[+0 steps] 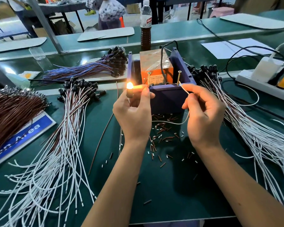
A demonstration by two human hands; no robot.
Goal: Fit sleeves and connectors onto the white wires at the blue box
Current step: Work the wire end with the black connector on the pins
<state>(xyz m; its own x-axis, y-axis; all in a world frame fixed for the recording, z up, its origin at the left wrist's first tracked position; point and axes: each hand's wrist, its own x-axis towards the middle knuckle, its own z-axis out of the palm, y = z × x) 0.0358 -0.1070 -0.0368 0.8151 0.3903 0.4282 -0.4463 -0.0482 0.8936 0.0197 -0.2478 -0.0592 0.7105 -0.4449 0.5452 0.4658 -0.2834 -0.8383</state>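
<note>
**Testing a lamp lead at the blue box**

Lying nearest, at lower left of the frame: a fan of loose white wires (44,161) spreading across the green worktop (170,194), with a matching fan (256,136) trailing off at the right edge. Scattered at centre, between the two forearms: short cut sleeves (161,133), brown and white, tiny and light, likely rolling away at a nudge.

Reaching in at mid-frame: left hand (133,117) with fingers curled, pinching a small black lamp holder (129,92) whose bulb is glowing orange. Working just right of centre: right hand (203,117) with thumb and forefinger pinching a single white wire (184,90), its bare tip pointing up toward the right-hand brass screw (178,77); contact between tip and screw too fine to tell.

Handling, as a judgement: thin, limp and springy wire, bending under its own weight, so best pinched close to the stripped end for aim; glass bulb fragile and possibly warming, so better held by the black holder.

Standing just beyond the fingers: blue box (169,97), with two screws rising from its front wall and an orange unit (154,74) sitting inside. Resting further back: a bundle of blue-brown leads (88,68) at upper left, a bottle (146,23) at top centre, a power strip (266,86) at right.
</note>
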